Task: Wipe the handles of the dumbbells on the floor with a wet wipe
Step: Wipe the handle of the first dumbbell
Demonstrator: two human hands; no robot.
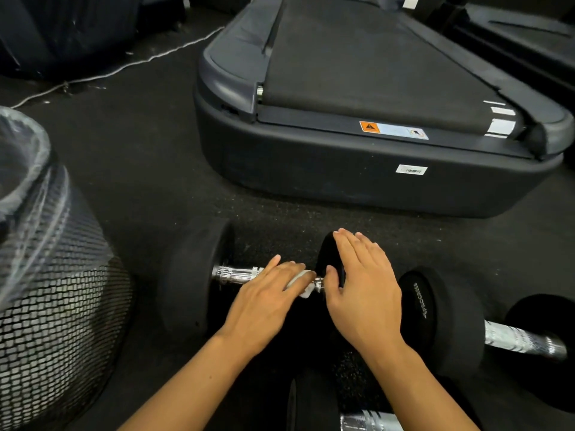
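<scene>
Head view: a person crouches over dumbbells on a dark gym floor (149, 169), the left hand (264, 300) pressing a white wet wipe (300, 283) onto the chrome handle (236, 272) of the nearest dumbbell (193, 275), fingers curled over the wipe. The right hand (361, 293) lies flat and open on that dumbbell's right-hand head, holding nothing, apparently to steady it. The risk: the round heads could let the dumbbell roll away from the hands if the steadying palm lifts, and the small wipe could slip off the knurled bar or bunch under the fingers, leaving patches unwiped. Count: three dumbbells in sight, the second (485, 331) just right of the right hand, the third (357, 418) below both wrists; one wipe; one mesh bin (62, 306) left of the left hand; one treadmill (373, 104) beyond.
</scene>
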